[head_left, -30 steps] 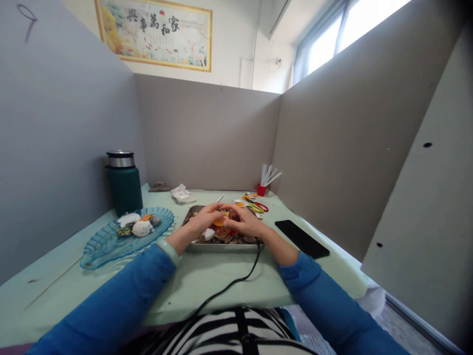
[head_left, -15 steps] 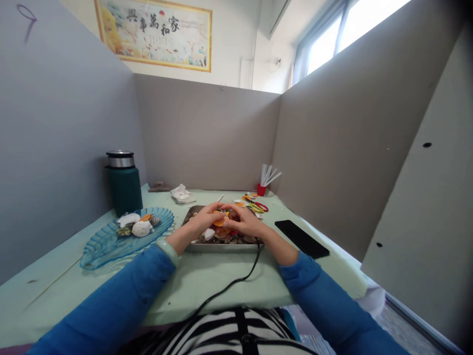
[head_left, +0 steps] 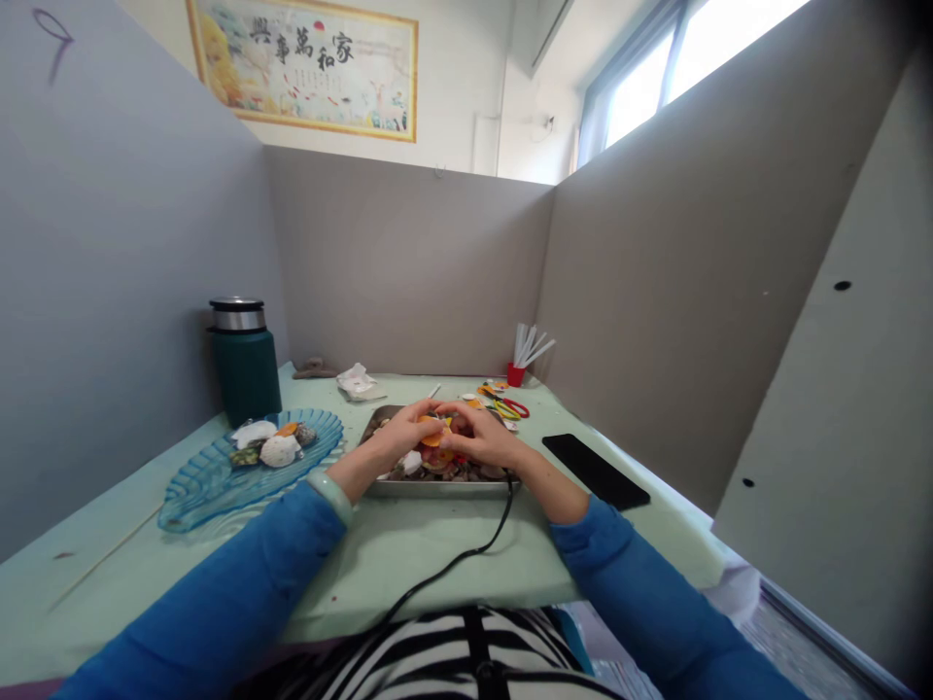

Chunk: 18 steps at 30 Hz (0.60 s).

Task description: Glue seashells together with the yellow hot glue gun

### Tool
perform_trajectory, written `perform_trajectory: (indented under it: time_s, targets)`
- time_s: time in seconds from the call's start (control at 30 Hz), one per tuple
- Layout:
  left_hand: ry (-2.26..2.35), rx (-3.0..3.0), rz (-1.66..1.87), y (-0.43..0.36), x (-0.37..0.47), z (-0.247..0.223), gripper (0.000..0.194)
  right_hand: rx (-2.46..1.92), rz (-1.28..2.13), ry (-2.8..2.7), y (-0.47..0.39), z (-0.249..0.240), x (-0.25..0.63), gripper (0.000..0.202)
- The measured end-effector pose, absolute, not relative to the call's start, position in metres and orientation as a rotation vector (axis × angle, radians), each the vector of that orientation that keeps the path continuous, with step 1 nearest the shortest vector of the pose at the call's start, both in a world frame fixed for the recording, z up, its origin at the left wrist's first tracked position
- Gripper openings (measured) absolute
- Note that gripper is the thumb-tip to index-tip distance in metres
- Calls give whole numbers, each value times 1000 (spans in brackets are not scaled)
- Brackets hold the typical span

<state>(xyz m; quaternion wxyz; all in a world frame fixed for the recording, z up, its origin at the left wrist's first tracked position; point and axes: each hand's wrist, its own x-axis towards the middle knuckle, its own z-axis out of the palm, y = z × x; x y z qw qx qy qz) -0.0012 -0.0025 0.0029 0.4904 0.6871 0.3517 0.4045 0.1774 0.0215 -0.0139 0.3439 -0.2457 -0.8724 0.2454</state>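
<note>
Over a metal tray (head_left: 444,490) filled with shells, both hands meet with curled fingers. My left hand (head_left: 405,434) pinches an orange scallop shell (head_left: 432,438) between thumb and fingers. From the other side, my right hand (head_left: 481,437) closes on the same shell, its thumb against the edge. Part of the shell is hidden by the fingers. Below lie a white shell (head_left: 412,462) and several reddish and brown ones. A black cable (head_left: 466,555) runs from near the right wrist, over the table edge, towards my body.
To the left stand a blue glass plate (head_left: 196,491) with several shells and a green flask (head_left: 246,374). Scissors (head_left: 516,408) and a red cup (head_left: 516,374) of white sticks are behind the tray. A black phone (head_left: 596,472) lies right. Grey partitions (head_left: 408,262) enclose the table.
</note>
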Motion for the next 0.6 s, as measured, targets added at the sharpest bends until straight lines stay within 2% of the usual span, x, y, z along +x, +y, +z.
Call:
perform_trajectory:
  time_s: [0.3,0.6]
  targets:
    - [844,1597,1024,-3,-1,3,51,-590,621,-2206,27,-20,178,51]
    - [858,1576,1038,-3,1,3,45,-626,541,-2199,25,-17,178,55]
